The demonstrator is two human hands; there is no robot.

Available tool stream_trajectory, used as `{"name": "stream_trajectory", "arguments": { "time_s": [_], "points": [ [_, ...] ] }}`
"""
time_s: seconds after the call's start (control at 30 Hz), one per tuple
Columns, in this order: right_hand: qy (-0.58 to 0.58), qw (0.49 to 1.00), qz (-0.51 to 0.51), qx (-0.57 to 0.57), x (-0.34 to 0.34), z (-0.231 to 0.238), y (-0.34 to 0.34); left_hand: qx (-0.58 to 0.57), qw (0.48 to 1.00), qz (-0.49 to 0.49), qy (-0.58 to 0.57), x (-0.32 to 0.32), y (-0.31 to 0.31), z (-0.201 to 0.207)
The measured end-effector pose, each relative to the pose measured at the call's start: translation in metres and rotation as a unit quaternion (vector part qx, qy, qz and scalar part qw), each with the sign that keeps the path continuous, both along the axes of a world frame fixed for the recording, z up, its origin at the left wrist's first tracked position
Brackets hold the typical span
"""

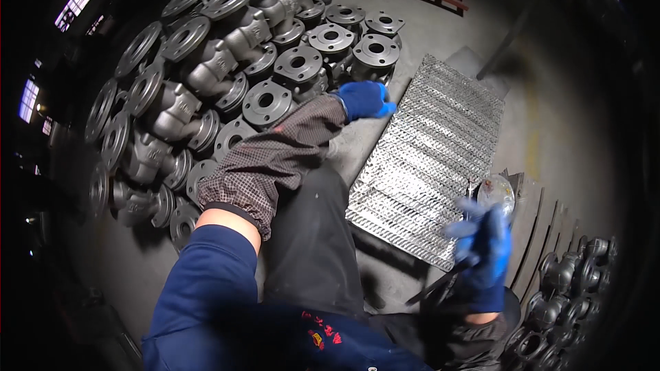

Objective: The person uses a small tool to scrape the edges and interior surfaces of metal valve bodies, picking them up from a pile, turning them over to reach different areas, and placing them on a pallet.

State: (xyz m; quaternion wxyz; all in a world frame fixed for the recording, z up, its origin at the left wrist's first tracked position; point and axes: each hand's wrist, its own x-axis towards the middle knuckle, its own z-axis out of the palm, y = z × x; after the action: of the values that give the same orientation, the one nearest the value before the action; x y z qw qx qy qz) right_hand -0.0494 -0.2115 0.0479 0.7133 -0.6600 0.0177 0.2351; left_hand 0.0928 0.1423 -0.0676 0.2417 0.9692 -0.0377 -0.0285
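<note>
The left hand (364,100), gloved in blue, is stretched out to the grey flanged valve castings (227,75) laid in rows on the floor (550,110) — its fingers are curled at the nearest casting (375,53), though whether anything is gripped cannot be told. The right hand (485,254), blurred, is closed around a thin dark rod (440,285) just beside the patterned metal plate (430,158). More castings (564,302) are piled at the lower right.
</note>
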Motion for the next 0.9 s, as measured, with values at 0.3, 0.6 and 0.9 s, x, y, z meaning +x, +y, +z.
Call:
{"name": "stream_trajectory", "arguments": {
  "time_s": [0.3, 0.6, 0.9],
  "points": [
    [0.36, 0.927, 0.082, 0.059, -0.016, -0.09, 0.024, 0.317, 0.942, 0.088, -0.074, 0.147, 0.042, -0.076],
    [0.353, 0.931, 0.034, 0.084, 0.015, -0.083, 0.032, 0.292, 0.95, 0.09, 0.065, 0.146, 0.029, -0.082],
    [0.221, 0.974, 0.052, 0.004, 0.032, -0.102, 0.078, 0.31, 0.943, -0.023, 0.117, -0.053, 0.002, -0.064]
  ]
}}
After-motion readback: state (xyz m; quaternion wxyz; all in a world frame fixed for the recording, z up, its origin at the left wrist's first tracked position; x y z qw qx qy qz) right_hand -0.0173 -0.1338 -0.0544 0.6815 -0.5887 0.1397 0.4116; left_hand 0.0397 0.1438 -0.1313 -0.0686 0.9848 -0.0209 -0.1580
